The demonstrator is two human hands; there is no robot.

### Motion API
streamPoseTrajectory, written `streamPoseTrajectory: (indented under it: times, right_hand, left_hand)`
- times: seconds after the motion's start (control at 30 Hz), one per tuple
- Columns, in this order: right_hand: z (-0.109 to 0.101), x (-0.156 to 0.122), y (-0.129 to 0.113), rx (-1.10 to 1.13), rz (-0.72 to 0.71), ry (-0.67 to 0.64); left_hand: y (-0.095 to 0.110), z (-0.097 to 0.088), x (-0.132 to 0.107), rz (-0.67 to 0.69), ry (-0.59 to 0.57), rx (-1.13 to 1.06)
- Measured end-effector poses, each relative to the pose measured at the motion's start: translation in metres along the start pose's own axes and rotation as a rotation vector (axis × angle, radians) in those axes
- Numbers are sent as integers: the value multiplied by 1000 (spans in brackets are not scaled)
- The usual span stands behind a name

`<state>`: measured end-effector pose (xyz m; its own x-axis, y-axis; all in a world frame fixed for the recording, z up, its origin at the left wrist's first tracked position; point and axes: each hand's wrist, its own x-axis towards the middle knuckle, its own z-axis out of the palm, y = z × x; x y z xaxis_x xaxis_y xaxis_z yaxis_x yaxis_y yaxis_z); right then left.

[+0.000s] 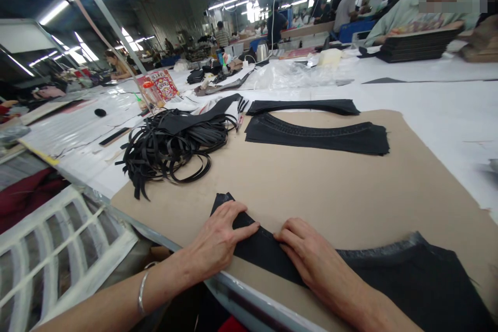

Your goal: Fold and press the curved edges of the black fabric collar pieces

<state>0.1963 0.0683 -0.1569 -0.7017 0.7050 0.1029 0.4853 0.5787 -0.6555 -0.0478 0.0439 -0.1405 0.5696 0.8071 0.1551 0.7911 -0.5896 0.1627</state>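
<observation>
A strip of black fabric (pixel 268 257) lies at the table's near edge, a narrow band along its far side folded or creased. Pressing on its left part, my left hand (pixel 220 236) has thumb and forefinger spread apart. My right hand (pixel 307 249) is closed, its thumb and fingertips pinching the strip's far edge just right of my left thumb. Right of that wrist lies a wider black fabric piece (pixel 412 282) with a curved, shiny greyish edge. My right forearm hides where the two meet, so I cannot tell if they are joined.
Brown paper (pixel 295 187) covers the table here. Beyond my hands lie a stack of curved black pieces (pixel 315 137), another stack (pixel 303 107) and a heap of black strips (pixel 171 150). A person's sleeve (pixel 404 13) shows behind stacked dark panels (pixel 420 44).
</observation>
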Motion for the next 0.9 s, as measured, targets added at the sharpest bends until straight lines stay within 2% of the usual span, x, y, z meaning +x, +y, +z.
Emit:
streamPoseTrajectory:
  times: [0.2, 0.33, 0.47, 0.7, 0.8, 0.9]
  right_hand:
    - [3, -4, 1, -148, -78, 17]
    - [6, -4, 2, -220, -132, 39]
    - [10, -4, 5, -242, -163, 75]
    - [13, -3, 8, -266, -149, 69]
    - [9, -3, 4, -290, -104, 29]
    - [4, -1, -1, -275, -43, -2]
  left_hand:
    - [19, 6, 6, -7, 9, -130]
    - [37, 15, 7, -34, 49, -88]
    - [47, 18, 1, -38, 84, -10]
    - [51, 11, -8, -111, -44, 7]
    - [46, 10, -10, -92, -52, -14]
    - [33, 6, -14, -93, -11, -42]
